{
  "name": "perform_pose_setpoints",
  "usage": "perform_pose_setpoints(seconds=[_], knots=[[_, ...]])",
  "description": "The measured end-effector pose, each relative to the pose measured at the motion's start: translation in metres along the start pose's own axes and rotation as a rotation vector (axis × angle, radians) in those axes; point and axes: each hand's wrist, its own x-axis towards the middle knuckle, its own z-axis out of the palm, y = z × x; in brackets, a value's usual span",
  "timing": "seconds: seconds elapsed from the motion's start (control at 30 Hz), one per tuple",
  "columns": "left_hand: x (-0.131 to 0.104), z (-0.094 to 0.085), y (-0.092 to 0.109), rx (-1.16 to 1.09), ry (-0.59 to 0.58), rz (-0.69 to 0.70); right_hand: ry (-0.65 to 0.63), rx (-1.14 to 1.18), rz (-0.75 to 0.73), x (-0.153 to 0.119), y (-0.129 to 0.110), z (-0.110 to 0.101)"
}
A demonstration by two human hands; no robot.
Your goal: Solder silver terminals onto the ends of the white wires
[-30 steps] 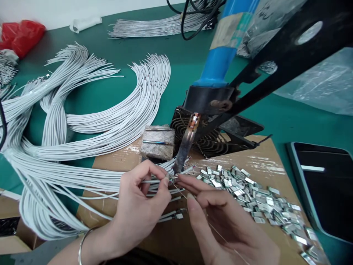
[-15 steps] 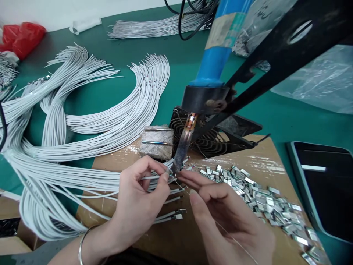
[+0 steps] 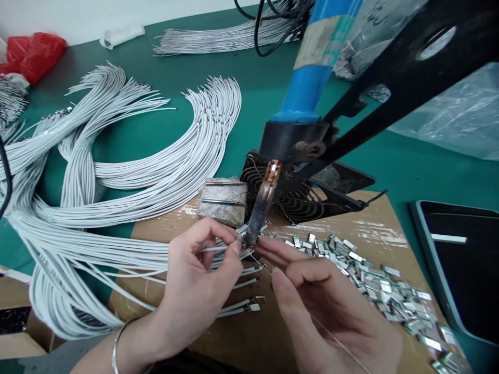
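Note:
My left hand (image 3: pixel 200 283) pinches the end of a white cable (image 3: pixel 212 250) between thumb and fingertips, right beside the tip of a soldering iron (image 3: pixel 260 213). The iron is fixed tip-down, with a blue handle (image 3: pixel 302 91). Thin solder wire (image 3: pixel 341 343) runs through my right hand (image 3: pixel 331 301), its far end close to the iron's tip. My right fingertips are just right of that tip. What sits at the cable's end is mostly hidden by my left fingertips. Several finished-looking cable ends with small metal connectors (image 3: pixel 254 307) lie below on the cardboard (image 3: pixel 374 208).
Loose metal connectors (image 3: pixel 366 275) are heaped on the right. A black fan (image 3: pixel 312 192) and a block with metal rods (image 3: pixel 223 205) stand behind the tip. Bundles of white cables (image 3: pixel 156 171) fill the left; a phone (image 3: pixel 460 259) lies at right. The iron's black bracket (image 3: pixel 393 88) crosses above.
My right hand has shifted slightly right with the solder wire. My left hand stays pinched on the cable beside the tip. The whole view has moved a little.

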Motion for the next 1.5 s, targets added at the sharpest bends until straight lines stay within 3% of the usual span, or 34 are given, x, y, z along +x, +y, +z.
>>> perform_pose_setpoints(seconds=[0.63, 1.27, 1.5], knots=[[-0.0003, 0.001, -0.0003, -0.032, 0.004, 0.027, 0.0, -0.014, -0.076, 0.0006, -0.0007, 0.0005], [-0.0012, 0.0005, -0.0041, -0.033, 0.045, 0.053, 0.017, 0.007, 0.01, -0.0019, -0.0029, -0.0002], [-0.0007, 0.0007, -0.0012, -0.004, 0.009, 0.024, 0.043, 0.03, 0.013, -0.0022, -0.0001, 0.0026]])
